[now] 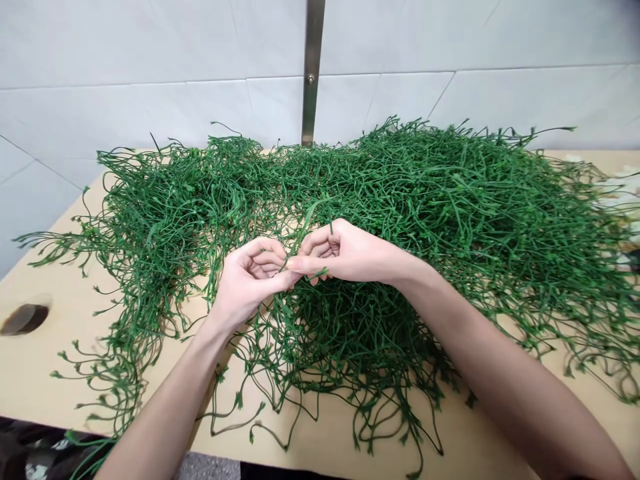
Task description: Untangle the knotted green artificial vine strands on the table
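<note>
Near the middle of the view, my left hand (257, 270) and my right hand (340, 253) meet at the fingertips. Both pinch a thin green artificial stem (306, 220), whose lighter, leaf-like end points up and away from me. The fingers hide part of it. Short green bits show beside the right thumb and on the right wrist. Beneath and around both hands spreads a large tangled heap of green plastic stems (450, 193), many with small budded tips. A lower clump of the same stems (360, 347) hangs toward me below the hands.
The stems lie on a light wooden tabletop (30, 373) with a round dark hole (25, 319) at the left. A metal upright (313, 73) stands against the pale tiled wall (150, 47). White petal-like pieces (623, 193) lie at the right edge.
</note>
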Tool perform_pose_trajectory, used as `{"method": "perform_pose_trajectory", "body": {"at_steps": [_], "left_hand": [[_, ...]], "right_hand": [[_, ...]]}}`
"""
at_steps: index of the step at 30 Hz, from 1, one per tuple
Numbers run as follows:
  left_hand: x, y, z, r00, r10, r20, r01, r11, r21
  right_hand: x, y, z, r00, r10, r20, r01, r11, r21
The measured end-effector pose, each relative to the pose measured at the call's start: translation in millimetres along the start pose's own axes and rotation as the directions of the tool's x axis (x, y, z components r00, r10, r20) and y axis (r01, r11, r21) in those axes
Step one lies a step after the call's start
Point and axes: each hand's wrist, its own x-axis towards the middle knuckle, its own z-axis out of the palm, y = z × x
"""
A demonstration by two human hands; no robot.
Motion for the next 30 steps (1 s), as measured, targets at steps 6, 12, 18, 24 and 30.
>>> {"method": "perform_pose_trajectory", "body": {"at_steps": [6, 12, 18, 24, 30], "left_hand": [[0.6, 0.9, 0.9, 0.991, -0.025, 0.131, 0.017, 0.998, 0.06], [0.8, -3.8, -1.5, 0.98, -0.03, 0.197, 0.011, 0.996, 0.094], [-0.2, -3.3, -1.5, 0.996, 0.032, 0.08, -0.043, 0.99, 0.137], [-1.9, 0.4, 2.0, 0.997, 0.067, 0.029, -0.071, 0.984, 0.164], [-4.4, -2.1, 6.9, 0.996, 0.017, 0.084, -0.039, 0.963, 0.267]], "right_hand": [[-7.3, -6.6, -6.3, 1.0, 0.001, 0.026, 0.001, 0.997, -0.079], [-10.3, -10.1, -8.3, 0.998, 0.021, 0.061, -0.012, 0.991, -0.131], [-8.6, -6.0, -9.2, 0.995, -0.037, 0.098, 0.05, 0.989, -0.139], [-3.5, -2.0, -7.6, 0.979, -0.094, 0.182, 0.112, 0.989, -0.092], [-5.5, -9.4, -2.1, 0.994, 0.01, 0.111, 0.022, 0.959, -0.284]]}}
